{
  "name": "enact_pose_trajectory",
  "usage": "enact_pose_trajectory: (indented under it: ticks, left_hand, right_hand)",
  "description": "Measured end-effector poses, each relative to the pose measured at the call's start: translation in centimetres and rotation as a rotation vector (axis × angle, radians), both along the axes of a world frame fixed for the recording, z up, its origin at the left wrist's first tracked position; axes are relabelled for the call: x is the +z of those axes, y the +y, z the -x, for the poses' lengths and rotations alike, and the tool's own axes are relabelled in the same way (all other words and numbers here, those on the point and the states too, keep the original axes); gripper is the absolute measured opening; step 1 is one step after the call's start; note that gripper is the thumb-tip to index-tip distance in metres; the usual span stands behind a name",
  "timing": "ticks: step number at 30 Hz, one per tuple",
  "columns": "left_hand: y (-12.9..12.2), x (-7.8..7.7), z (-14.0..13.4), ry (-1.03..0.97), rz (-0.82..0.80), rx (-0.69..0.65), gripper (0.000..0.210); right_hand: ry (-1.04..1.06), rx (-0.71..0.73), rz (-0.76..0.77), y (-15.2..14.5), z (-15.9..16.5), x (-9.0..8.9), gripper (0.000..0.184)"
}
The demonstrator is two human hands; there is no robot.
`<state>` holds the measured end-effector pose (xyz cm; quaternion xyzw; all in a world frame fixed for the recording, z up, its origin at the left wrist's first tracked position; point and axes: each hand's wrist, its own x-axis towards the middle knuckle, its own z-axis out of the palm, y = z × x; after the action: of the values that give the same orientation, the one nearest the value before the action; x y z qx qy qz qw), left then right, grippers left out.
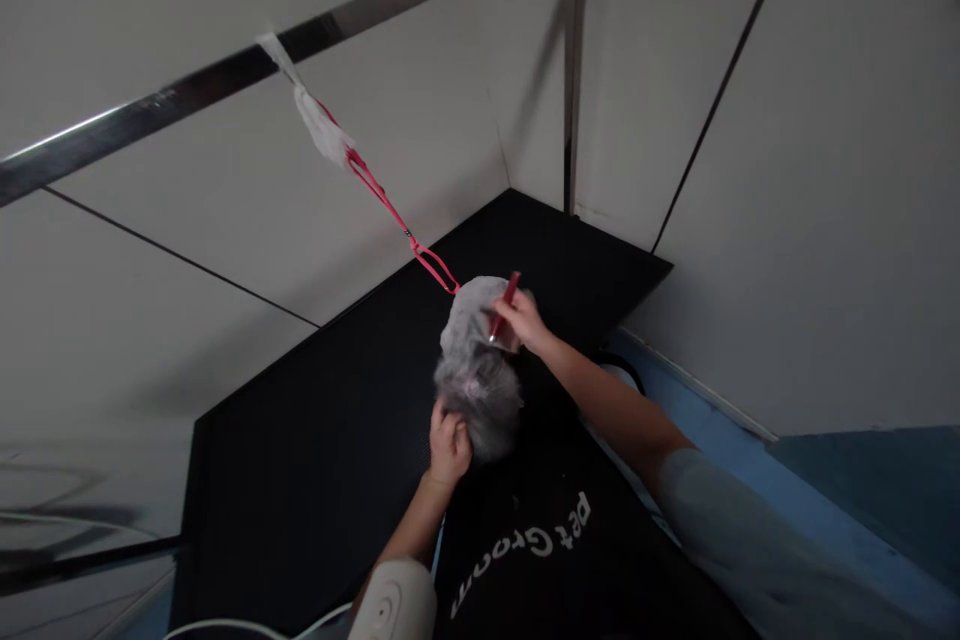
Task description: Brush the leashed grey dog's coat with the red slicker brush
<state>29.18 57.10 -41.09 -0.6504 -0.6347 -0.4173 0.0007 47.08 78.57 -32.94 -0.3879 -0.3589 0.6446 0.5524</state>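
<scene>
A small grey, fluffy dog (pixel 484 400) stands on a black table (pixel 315 450), its back toward me and its fur slightly blurred. Against the fur on its lower left side, my left hand (pixel 450 445) is closed with curled fingers. My right hand (pixel 523 318) grips a thin red-handled grooming tool (pixel 506 300) at the dog's upper right side. The tool slants, its pale tip pointing down at the fur; its exact kind is unclear. From the dog's head end, a pink loop leash (pixel 382 203) runs up to the left.
White cloth (pixel 321 125) ties the leash to a metal bar (pixel 225 90) crossing above the table. A rounded white device (pixel 397 600) overlaps my left forearm, with a white cord (pixel 225 628) nearby. My black apron (pixel 570 580) touches the near side. Pale walls (pixel 810 220) stand behind and right.
</scene>
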Motion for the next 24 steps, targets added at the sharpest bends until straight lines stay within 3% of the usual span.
enact_pose_trajectory:
  ticks: [2,3,5,7,10,12,14,17,20,24]
  left_hand:
    - [0.3,0.4,0.3,0.024,-0.014,-0.012,0.037]
    - [0.4,0.7,0.4,0.036,-0.020,-0.018,0.037]
    - [0.8,1.6,0.4,0.049,-0.009,-0.034,0.037]
    - [1.3,3.0,0.3,0.034,0.058,-0.058,0.039]
    - [2.7,6.5,0.3,-0.063,0.233,-0.063,0.047]
    - [4.5,9.5,0.1,-0.160,0.358,-0.004,0.051]
    - [7.1,12.5,-0.3,-0.200,0.479,0.071,0.045]
    - [11.2,15.7,-1.7,-0.029,0.713,0.093,0.047]
    - [13.2,16.6,-3.2,0.311,0.934,0.232,0.069]
    - [12.1,15.9,-3.4,0.552,0.945,0.255,0.068]
  right_hand:
    - [-0.048,-0.112,0.043,0.2,-0.9,0.1,0.017]
    - [-0.086,-0.103,0.045,-0.4,-1.2,0.1,0.014]
    - [-0.189,0.062,-0.010,-2.9,-1.5,0.0,0.014]
    - [-0.252,0.210,-0.075,-6.5,-1.0,-0.4,0.025]
    - [-0.529,0.260,-0.284,-10.9,0.4,-1.1,0.022]
    - [-0.689,0.240,-0.389,-12.1,1.5,-1.5,0.008]
    - [-0.806,0.260,-0.493,-12.4,2.4,-1.8,0.009]
    - [-0.928,0.333,-0.611,-12.4,3.7,-2.0,0.007]
    - [-0.951,0.409,-0.591,-13.1,4.8,-2.0,0.005]
    - [-0.836,0.472,-0.452,-16.0,5.2,-2.6,0.005]
